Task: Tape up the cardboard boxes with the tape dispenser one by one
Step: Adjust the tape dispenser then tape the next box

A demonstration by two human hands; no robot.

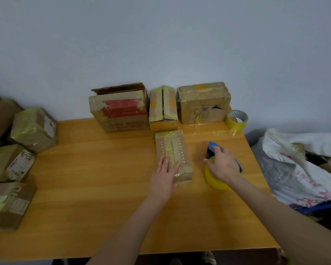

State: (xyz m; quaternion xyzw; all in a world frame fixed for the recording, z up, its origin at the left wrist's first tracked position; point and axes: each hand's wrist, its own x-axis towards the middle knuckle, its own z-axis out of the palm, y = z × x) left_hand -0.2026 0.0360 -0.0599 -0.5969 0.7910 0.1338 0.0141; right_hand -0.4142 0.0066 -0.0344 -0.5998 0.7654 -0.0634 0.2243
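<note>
Pressing flat on the near end of the small, long brown cardboard box [172,146], the left hand [165,169] has its fingers straight and close together. That box lies at the centre of the frame on the orange wooden table [103,188], with yellowish tape along its top and rows of white dots down both sides.

Just right of it, and apart from it, the right hand [223,165] curls over the blue tape dispenser with its yellow roll [215,181], which sits on the tabletop.

Across the upper middle, three boxes line the wall. The large cardboard box with the red printed panel [120,111] has its top flaps standing up, and what's inside can't be seen. The narrow taped box [162,108] shows a dark gap between its flaps. The taped box with a torn hole in its front [203,104] is closed. Right of that, a spare roll of yellow tape [237,119] sits at the table's corner.

At the left edge there's a heap of taped cardboard boxes [33,129]. At the right edge, a crumpled white sack with red print [294,169] gapes open, with something brown showing inside.
</note>
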